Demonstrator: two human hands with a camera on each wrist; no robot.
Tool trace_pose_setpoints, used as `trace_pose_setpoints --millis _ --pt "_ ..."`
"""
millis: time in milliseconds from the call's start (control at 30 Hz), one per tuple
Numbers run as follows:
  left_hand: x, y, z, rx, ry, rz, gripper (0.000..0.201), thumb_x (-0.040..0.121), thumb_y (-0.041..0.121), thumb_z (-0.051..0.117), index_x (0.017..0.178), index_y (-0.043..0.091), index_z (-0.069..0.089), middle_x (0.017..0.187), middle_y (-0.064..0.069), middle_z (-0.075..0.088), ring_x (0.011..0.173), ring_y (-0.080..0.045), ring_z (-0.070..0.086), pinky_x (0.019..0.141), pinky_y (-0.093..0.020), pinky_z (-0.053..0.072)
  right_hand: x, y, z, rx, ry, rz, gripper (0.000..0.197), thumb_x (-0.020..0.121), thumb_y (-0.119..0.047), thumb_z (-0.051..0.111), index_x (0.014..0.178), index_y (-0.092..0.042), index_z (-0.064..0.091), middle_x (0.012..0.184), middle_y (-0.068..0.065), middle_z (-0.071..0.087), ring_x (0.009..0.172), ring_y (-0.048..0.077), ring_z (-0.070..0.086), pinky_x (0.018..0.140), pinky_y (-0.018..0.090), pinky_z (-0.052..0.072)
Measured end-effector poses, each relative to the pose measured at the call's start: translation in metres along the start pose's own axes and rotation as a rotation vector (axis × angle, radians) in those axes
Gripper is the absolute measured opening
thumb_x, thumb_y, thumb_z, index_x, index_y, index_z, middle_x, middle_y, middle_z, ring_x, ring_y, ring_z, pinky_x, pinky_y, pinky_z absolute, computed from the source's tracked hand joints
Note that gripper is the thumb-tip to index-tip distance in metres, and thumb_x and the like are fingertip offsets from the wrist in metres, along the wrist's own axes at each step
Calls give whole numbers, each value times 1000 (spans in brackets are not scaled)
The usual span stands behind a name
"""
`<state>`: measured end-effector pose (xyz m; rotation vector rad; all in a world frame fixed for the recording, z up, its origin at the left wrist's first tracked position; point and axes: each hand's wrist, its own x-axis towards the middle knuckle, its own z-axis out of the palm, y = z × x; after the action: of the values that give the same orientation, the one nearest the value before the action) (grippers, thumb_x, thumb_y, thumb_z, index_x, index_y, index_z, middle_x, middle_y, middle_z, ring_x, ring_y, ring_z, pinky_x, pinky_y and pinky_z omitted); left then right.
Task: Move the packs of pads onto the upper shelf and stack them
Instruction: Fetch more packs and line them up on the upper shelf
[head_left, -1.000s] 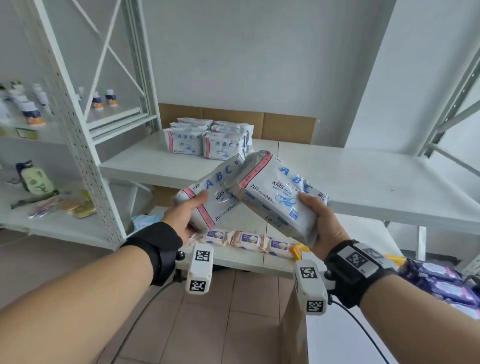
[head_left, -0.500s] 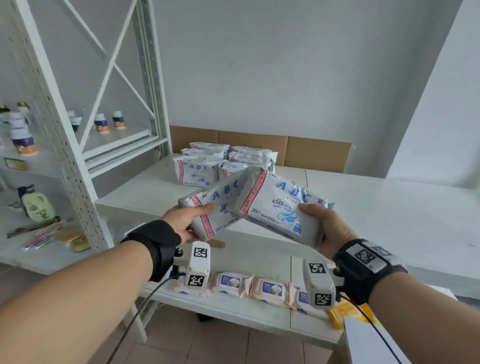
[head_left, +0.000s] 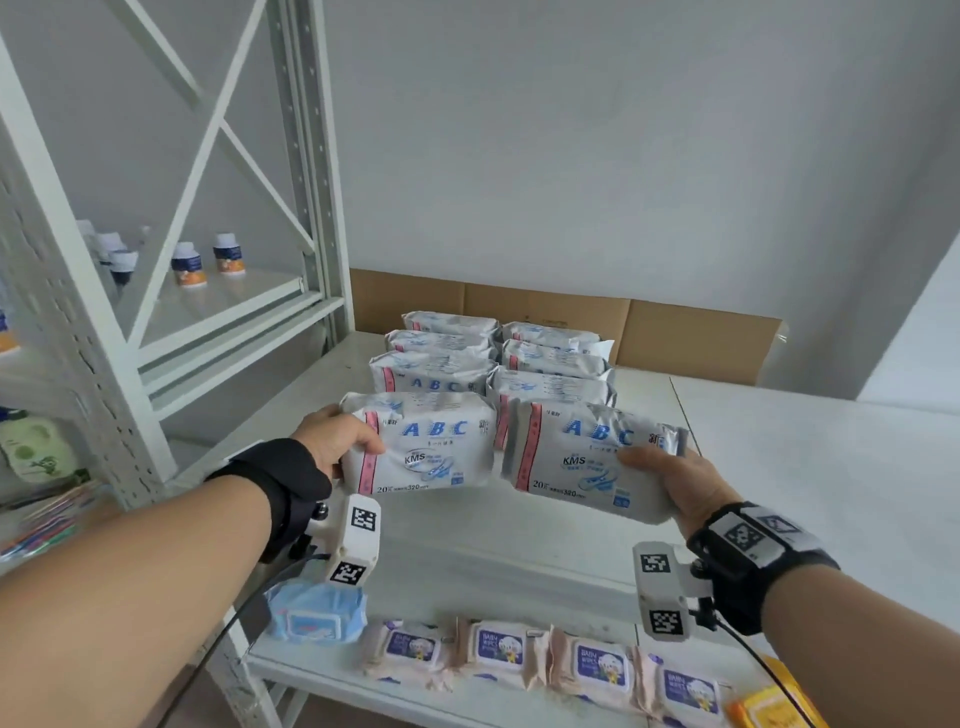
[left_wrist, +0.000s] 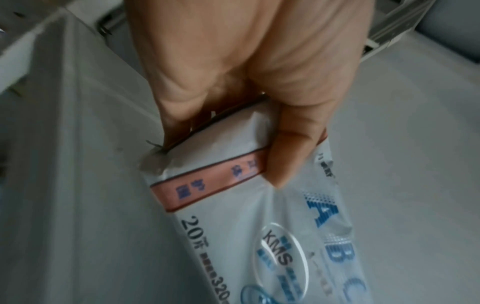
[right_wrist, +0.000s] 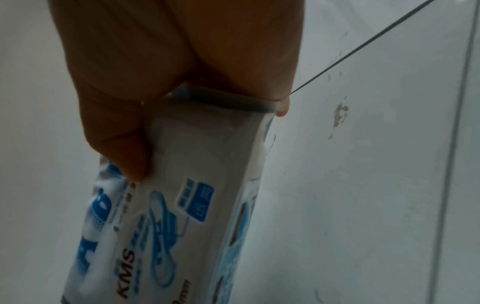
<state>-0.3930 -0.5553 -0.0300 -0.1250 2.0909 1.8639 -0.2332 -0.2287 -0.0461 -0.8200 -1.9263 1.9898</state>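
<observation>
Above the upper shelf (head_left: 779, 467), the left hand (head_left: 332, 441) grips one pack of pads (head_left: 421, 449) by its end and the right hand (head_left: 675, 483) grips another pack (head_left: 582, 462), side by side just before the stacked packs (head_left: 493, 358).

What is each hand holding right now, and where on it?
Left hand grips one pad pack by its left end; right hand grips a second pad pack by its right end.

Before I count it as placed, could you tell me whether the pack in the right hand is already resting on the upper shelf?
Cannot tell: the right hand grips the pack, tilted.
</observation>
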Motion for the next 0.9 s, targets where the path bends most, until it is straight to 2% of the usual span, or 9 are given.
trace_pose_setpoints --millis 100,167,267,400,500,600,733,800,900 --pt "31 4 -4 48 -73 -15 51 68 -20 55 115 -1 59 105 -27 66 81 -38 64 65 -36 53 14 4 12 -9 -3 -2 46 68 -9 77 112 -7 63 100 16 73 94 37 68 87 54 53" --pt "46 7 -6 68 -115 -26 53 69 -22 52 118 -3 57 112 -30 63 88 -41 63 68 -38 53 20 7 20 5 -46 -6 54 64 -6 76 116 -8 60 105 19 71 99 40 66 89 59 50" --pt "69 7 -9 76 -177 -34 57 71 -25 45 122 -1 55 116 -30 62 99 -45 62 71 -42 54 26 14 29 34 -49 -31 50 71 8 64 116 -12 60 110 23 68 103 45 62 90 63 47" --pt "88 5 -11 45 -181 -31 62 68 -30 36 122 -4 53 88 -21 62 83 -37 59 67 -36 50 33 19 37 70 -1 -18 53 77 22 45 121 -5 55 112 30 62 100 46 61 90 63 47" --pt "98 3 -9 38 -182 -28 66 68 -30 33 122 2 53 95 -21 60 95 -38 56 79 -42 48 36 18 42 50 45 4 58 76 25 37 123 -5 55 118 33 59 109 50 56 92 60 47" --pt "104 1 -8 70 -178 -52 68 68 -30 34 124 6 51 100 -20 58 105 -40 53 95 -52 41 39 18 47 44 84 36 62 76 26 38 127 -6 53 120 30 59 111 47 56 91 53 49" --pt "105 0 -5 59 -144 -43 67 69 -29 32 123 6 52 103 -19 61 106 -39 53 82 -41 47 47 20 50 9 177 73 67 73 24 47 132 -8 50 122 24 59 112 41 56 98 51 46" --pt "106 -1 -3 60 -118 -33 65 69 -28 33 123 3 52 111 -22 59 109 -41 54 84 -44 48 47 20 53 -57 188 87 62 73 19 53 129 -7 50 119 24 60 111 41 57 99 53 45" --pt "107 -2 -2 75 -36 -40 56 68 -26 37 115 0 54 109 -23 58 105 -40 55 91 -49 48 46 22 56 -124 165 104 54 73 15 56 123 -4 50 115 24 63 107 42 59 96 56 47"
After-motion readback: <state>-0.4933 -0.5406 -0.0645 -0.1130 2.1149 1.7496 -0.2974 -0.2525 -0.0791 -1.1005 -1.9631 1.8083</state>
